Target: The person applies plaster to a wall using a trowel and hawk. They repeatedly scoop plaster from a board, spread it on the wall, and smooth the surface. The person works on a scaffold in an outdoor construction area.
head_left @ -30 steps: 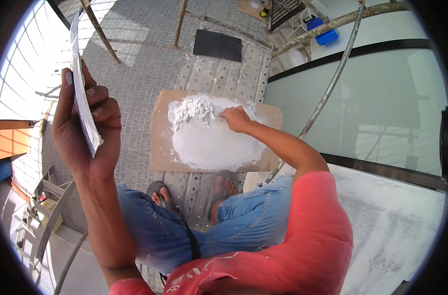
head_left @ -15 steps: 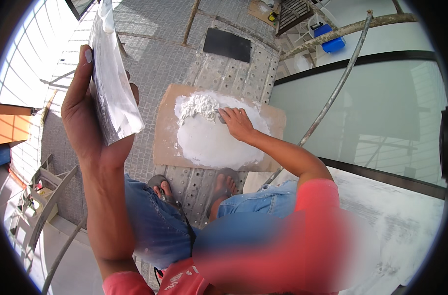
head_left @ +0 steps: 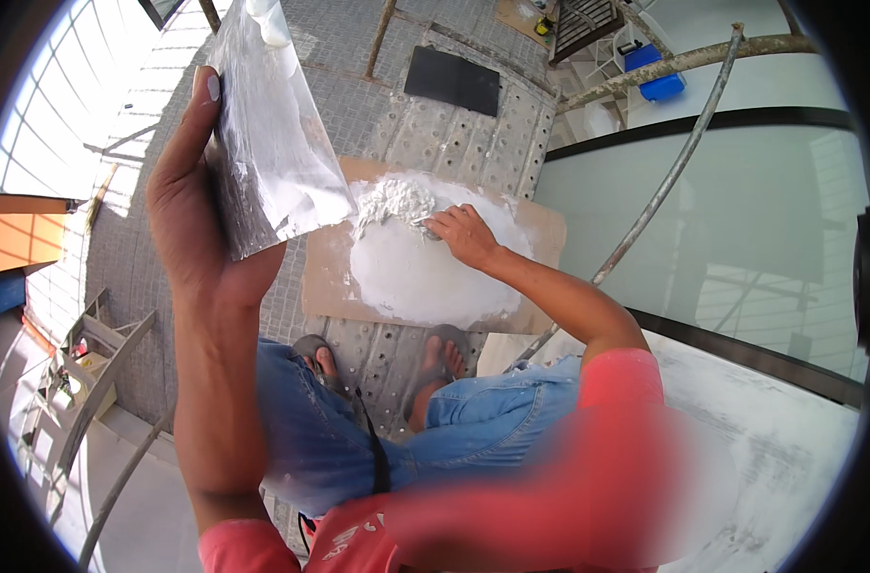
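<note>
Okay, I'm seeing the left hand (head_left: pixel 191 215) gripping a flat metal plate (head_left: pixel 282 158), thumb lying along its left edge, other fingers hiding behind it, so I'm not able to tell how far they're closing. Plate is standing tilted at left, well above the cardboard sheet (head_left: pixel 326 291), carrying white smears plus a thick blob toward its far end. Right hand (head_left: pixel 465 237) is hanging over the sheet, fingers bending, half closed, just at the right edge of the white paste heap (head_left: pixel 397 202); a dark grey bit (head_left: pixel 433 232) is showing at the fingertips, but I'm not making out what. Heap is sitting on the sheet's far part, a smooth white layer (head_left: pixel 435 277) covering the nearer middle. Sheet is lying on perforated metal planks (head_left: pixel 382 358); a black panel (head_left: pixel 452 81) is lying farther off.
</note>
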A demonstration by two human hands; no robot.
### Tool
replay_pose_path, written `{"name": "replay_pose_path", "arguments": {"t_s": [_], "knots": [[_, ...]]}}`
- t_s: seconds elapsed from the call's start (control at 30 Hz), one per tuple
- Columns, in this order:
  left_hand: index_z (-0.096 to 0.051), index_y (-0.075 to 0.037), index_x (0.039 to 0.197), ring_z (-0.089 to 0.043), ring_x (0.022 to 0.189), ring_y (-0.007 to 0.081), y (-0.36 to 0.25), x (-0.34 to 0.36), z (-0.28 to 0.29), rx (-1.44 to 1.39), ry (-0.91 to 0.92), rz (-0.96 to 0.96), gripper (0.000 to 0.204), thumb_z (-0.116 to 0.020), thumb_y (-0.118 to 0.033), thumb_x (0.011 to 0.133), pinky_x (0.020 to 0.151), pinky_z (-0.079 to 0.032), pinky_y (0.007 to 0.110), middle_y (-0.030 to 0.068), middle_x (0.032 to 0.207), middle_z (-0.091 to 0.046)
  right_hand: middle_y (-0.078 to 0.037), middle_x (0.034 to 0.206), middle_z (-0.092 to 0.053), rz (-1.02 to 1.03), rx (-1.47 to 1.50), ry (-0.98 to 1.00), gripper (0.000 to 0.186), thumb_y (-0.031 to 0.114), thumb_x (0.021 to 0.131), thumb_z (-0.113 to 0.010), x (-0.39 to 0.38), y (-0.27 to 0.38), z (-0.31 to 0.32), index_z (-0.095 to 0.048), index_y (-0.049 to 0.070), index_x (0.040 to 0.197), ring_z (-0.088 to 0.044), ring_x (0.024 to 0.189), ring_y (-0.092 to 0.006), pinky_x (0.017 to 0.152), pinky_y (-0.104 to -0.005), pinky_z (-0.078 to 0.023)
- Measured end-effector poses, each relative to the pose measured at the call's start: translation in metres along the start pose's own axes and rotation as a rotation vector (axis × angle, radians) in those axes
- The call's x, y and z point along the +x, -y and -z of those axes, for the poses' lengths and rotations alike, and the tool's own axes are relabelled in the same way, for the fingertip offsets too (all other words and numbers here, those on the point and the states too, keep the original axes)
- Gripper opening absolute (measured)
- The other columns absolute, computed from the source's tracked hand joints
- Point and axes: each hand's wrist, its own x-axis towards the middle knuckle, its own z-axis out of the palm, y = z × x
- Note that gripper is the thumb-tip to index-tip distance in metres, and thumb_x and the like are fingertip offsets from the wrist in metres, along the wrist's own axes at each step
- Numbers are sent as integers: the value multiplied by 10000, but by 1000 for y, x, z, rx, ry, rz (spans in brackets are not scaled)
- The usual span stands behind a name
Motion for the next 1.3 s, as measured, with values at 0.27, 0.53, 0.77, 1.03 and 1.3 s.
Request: {"name": "replay_pose_path", "arguments": {"t_s": [0.27,0.53,0.77,1.03,1.3], "knots": [[-603,-28,1214,-595,675,82,-2,8,-7,147,-119,-78,229,-550,-172,1045,587,-512,243,61,896,-661,13,980,-636,8,-37,-212,331,22,869,-574,25,-9,7,-696,147,1149,-581,931,-182,920,-381,-382],[-609,-21,1300,-722,774,147,5,18,2,231,-171,-39,354,-648,-164,978,625,-618,266,84,1043,-698,15,924,-628,59,-194,-163,119,91,877,-619,49,-6,9,-688,141,960,-598,936,-165,882,-380,-405],[-617,-6,1251,-726,738,148,14,17,-7,231,-195,-69,326,-662,-181,979,615,-628,281,69,950,-710,15,917,-633,33,-198,-96,99,79,872,-605,58,-6,11,-671,143,908,-607,945,-178,871,-400,-419],[-621,-23,1242,-737,788,148,10,16,-1,259,-159,-49,309,-664,-178,978,656,-634,271,76,992,-715,-3,968,-608,-14,-154,58,188,22,872,-572,55,-7,9,-676,115,998,-556,965,-188,840,-366,-385],[-630,-17,1251,-750,801,154,13,14,1,226,-118,0,306,-647,-170,986,698,-650,274,80,1033,-728,-20,971,-624,-47,-56,68,152,51,876,-581,55,-2,0,-660,131,977,-580,968,-205,841,-398,-393]]}}
